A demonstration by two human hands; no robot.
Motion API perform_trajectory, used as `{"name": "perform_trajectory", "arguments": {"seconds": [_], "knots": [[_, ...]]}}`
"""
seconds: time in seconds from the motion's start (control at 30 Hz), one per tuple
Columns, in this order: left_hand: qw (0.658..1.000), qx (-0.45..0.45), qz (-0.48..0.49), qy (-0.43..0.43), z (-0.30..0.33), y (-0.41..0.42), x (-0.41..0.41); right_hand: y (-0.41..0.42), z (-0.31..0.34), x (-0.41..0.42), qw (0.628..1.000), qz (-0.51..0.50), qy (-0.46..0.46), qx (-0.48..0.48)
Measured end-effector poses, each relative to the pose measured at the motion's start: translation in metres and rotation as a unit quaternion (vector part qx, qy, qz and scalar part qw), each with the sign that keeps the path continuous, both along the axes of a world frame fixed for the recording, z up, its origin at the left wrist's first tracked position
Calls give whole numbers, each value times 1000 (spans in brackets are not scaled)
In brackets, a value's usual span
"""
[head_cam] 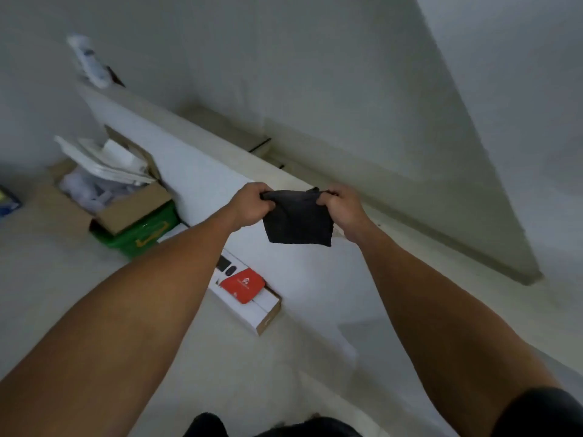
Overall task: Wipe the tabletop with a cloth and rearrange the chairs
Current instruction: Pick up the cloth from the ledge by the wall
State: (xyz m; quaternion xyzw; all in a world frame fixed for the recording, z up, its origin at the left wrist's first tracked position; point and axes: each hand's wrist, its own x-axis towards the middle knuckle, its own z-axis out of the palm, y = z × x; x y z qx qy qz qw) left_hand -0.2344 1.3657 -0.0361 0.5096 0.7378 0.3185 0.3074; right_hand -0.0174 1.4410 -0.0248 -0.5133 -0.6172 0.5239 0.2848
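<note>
Here, both bare arms reach forward and hold a small black cloth (pixel 298 220) up in the air between them. The left hand (pixel 250 209) is closed, its fingers pinching the cloth's upper left corner; the right hand (pixel 342 212) is likewise closed on the upper right corner. The top edge runs roughly taut between the two hands, and the rest of the cloth hangs below in a folded, roughly square shape, touching nothing else.

Behind and below the cloth stands a white panel (pixel 195 165), seen at a steep tilt through the wide-angle lens; beyond it a pale wall (pixel 315 74) fills the upper field. On the light floor (pixel 56 279) to the left sits an open cardboard box (pixel 126 206) filled with white papers and packaging, with a green box (pixel 142 231) touching its near side. Nearer the viewer, beside the foot of the panel, lies a long white box (pixel 249 298) bearing a red card. A blurred white object (pixel 90 61) rests at the panel's far end. No tabletop or chair can be identified.
</note>
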Motion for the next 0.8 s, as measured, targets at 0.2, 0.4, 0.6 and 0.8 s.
{"name": "perform_trajectory", "arguments": {"seconds": [0.2, 0.4, 0.6, 0.8], "knots": [[987, 3, 160, 25, 4, -109, -86, -48, -1, -120, 991, 137, -3, 8], [946, -2, 321, 41, 11, -232, -126, -120, 4, -215, 956, 294, -8, 13], [867, 2, 496, 47, 18, -365, -118, -221, 5, -287, 886, 459, -24, 53], [764, 0, 645, 22, 14, -492, -79, -345, 3, -316, 808, 583, -4, 82]]}}
